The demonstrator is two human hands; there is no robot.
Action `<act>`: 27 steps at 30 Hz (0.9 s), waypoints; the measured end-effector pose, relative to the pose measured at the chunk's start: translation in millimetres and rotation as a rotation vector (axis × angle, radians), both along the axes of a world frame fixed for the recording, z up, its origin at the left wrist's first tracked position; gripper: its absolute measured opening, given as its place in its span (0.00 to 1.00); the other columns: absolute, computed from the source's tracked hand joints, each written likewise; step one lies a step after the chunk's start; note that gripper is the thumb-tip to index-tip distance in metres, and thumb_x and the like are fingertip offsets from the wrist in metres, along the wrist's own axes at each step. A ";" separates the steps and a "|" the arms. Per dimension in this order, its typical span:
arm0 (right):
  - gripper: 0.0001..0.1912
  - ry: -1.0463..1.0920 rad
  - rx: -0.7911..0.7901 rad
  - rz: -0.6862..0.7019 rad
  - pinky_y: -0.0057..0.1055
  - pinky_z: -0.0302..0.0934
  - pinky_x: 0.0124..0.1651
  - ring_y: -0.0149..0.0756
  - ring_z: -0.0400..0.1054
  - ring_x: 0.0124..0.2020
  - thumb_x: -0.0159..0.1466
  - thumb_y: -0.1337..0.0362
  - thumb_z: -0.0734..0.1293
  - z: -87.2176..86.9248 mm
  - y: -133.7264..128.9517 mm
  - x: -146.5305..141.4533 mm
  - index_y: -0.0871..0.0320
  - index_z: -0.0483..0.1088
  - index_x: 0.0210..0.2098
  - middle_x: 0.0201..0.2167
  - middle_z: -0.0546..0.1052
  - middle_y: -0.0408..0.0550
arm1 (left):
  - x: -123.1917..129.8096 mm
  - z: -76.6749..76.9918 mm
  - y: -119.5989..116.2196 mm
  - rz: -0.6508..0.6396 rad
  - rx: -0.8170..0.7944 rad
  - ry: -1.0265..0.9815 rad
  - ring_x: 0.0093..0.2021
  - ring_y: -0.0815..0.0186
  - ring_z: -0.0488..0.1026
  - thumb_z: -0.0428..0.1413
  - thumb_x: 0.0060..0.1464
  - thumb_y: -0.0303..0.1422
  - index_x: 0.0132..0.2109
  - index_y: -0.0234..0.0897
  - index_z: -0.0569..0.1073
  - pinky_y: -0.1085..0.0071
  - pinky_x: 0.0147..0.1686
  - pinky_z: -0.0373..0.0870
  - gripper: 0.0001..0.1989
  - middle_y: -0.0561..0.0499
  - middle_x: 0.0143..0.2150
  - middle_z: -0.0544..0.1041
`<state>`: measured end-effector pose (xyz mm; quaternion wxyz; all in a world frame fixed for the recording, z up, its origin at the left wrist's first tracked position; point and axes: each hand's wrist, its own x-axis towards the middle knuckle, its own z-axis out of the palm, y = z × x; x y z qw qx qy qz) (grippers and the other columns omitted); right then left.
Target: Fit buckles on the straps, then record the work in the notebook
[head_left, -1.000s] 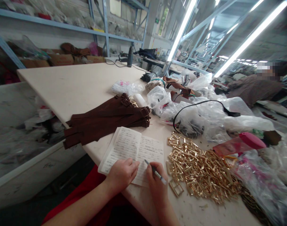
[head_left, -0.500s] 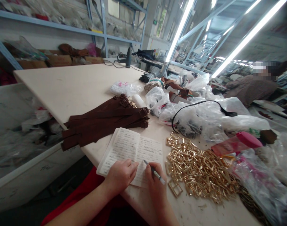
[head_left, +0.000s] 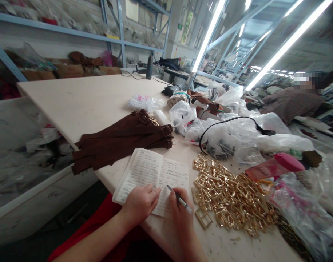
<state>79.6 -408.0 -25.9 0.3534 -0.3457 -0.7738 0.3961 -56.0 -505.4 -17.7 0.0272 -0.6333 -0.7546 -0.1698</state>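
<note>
Writing in a small notebook on the desk, a person keeps both hands near the bottom middle of the frame. The notebook lies open close to the desk's front edge. The left hand rests on the page, its fingers lying loose and holding nothing, but pressing the paper down. The right hand has its fingers curled shut around a pen, though you cannot tell if the tip is on the page. To write well, it seems best to keep the left hand pressing so the book stays flat, and to go slowly along each line. A big pile of gold buckles sits just right of the notebook, and brown straps lie just above it. Plastic bags heap up behind them. Another person is at the upper right.
</note>
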 end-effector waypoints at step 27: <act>0.06 -0.023 -0.035 0.006 0.29 0.62 0.35 0.33 0.67 0.30 0.63 0.62 0.59 -4.1 -0.3 0.6 0.56 0.66 0.33 0.26 0.72 0.43 | -0.2 -2.8 -0.8 0.002 0.027 -0.007 0.28 0.63 0.70 0.45 0.59 0.34 0.44 0.38 0.72 0.68 0.28 0.66 0.13 0.49 0.29 0.72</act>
